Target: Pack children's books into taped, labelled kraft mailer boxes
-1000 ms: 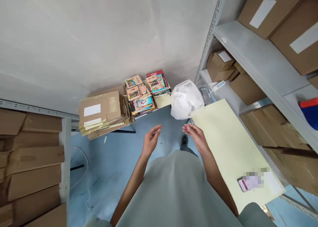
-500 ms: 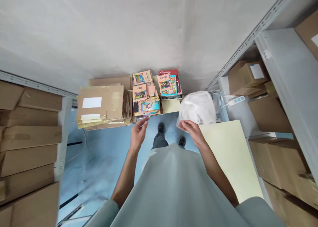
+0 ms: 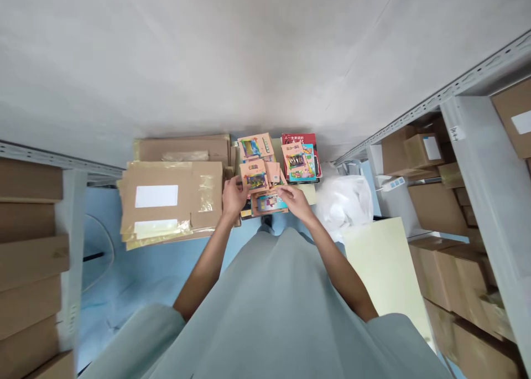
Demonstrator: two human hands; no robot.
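A stack of pink-bordered picture booklets (image 3: 255, 175) lies in front of me by the wall, with smaller loose pieces and a blue-covered booklet on it. My left hand (image 3: 234, 196) is closed at the stack's left side, thumb and fingers on the edge of an upper booklet. From the right, my right hand (image 3: 295, 201) reaches in with bent fingers closed at the edge of the booklets. Its fingertips are partly hidden. Just behind it stands a second pile with a red book (image 3: 299, 138) and another pink booklet (image 3: 296, 160) on top.
Flattened cardboard boxes (image 3: 166, 199) are piled at the left. A white plastic bag (image 3: 346, 202) sits at the right beside a pale yellow board (image 3: 379, 268). Shelves of cartons flank both sides, with a power strip (image 3: 393, 184) on the right one.
Both hands have moved forward, from the air above the floor to the booklet stack, and now touch it at its two sides. The view has shifted closer to the piles.
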